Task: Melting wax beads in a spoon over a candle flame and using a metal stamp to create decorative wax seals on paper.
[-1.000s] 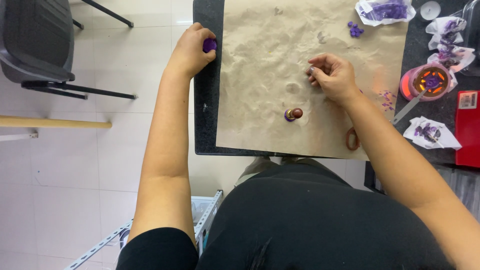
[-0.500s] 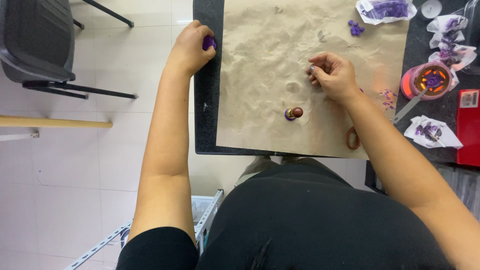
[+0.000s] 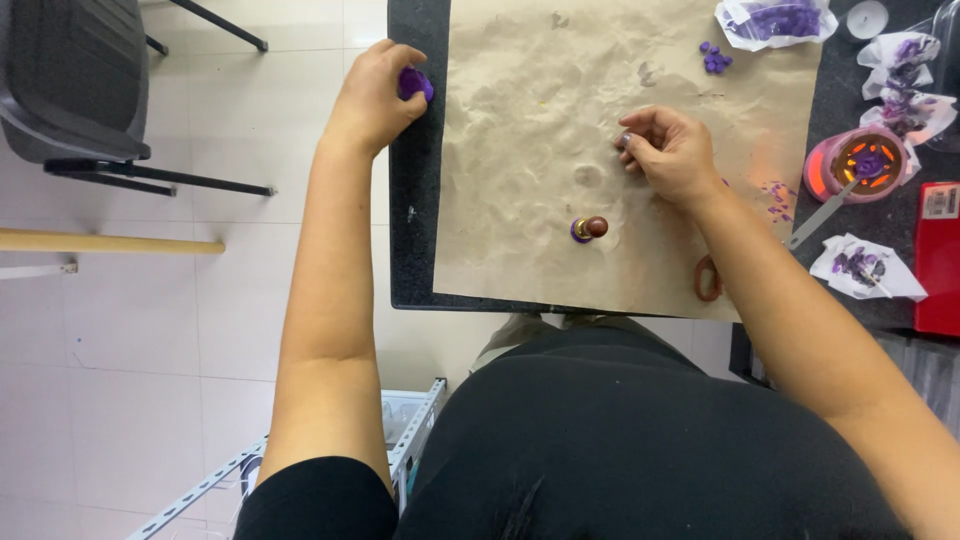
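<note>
My left hand rests at the left edge of the black table with its fingers closed on a purple lump. On the crumpled brown paper sheet, my right hand has its fingertips pinched together around something small and dark; what it is cannot be made out. A small stamp with a brown knob stands on a purple disc on the paper, just below and left of the right hand.
A pink melting pot with purple wax and a spoon sits at the right. Around it lie white wrappers with purple bits, loose purple pieces, a brown ring and a red box. A dark chair stands left.
</note>
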